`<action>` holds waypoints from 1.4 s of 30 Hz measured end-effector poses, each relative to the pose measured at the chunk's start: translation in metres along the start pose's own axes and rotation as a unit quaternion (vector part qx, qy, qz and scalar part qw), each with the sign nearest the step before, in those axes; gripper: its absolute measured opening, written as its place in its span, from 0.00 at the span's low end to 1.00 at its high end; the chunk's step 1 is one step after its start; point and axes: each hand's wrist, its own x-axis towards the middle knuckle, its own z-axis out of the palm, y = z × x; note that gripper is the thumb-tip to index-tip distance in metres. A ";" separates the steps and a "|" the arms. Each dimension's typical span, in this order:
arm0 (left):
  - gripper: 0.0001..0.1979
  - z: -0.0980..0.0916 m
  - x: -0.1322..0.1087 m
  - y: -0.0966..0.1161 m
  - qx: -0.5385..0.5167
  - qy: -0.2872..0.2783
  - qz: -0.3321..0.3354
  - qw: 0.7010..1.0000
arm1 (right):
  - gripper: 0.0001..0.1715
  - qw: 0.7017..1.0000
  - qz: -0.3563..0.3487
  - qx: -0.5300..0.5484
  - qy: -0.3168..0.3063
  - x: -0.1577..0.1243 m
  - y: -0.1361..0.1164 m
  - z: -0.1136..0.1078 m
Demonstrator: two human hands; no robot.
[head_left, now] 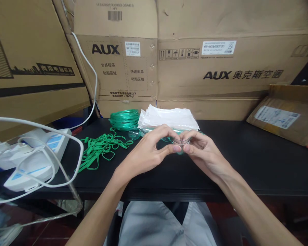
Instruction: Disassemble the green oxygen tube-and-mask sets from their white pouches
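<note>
Near the black table's (246, 153) front edge, left hand (146, 153) and right hand (204, 153) pinch a small clear plastic piece (181, 141) between fingertips.

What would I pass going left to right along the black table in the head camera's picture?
White device with cables → loose green bands → coil of green tubing → left hand → clear piece held by both hands → right hand → brown parcel.

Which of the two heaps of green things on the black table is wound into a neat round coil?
The green tubing coil, at the back beside the white bags. The green elastic bands in front lie loose and tangled.
</note>
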 end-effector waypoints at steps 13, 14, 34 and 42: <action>0.02 0.000 0.000 -0.006 0.018 -0.005 0.019 1.000 | 0.06 0.998 -0.032 -0.046 0.003 -0.001 0.004 -0.002; 0.03 0.000 0.000 -0.006 0.020 -0.003 0.019 1.000 | 0.05 0.998 -0.032 -0.047 0.005 -0.001 0.004 -0.002; 0.01 -0.001 0.000 -0.008 -0.003 -0.016 0.009 1.000 | 0.04 0.999 -0.023 -0.046 -0.008 -0.002 0.004 -0.002; 0.02 0.000 0.002 -0.007 0.009 0.004 -0.005 1.000 | 0.08 0.998 0.004 -0.059 0.007 -0.002 0.003 -0.001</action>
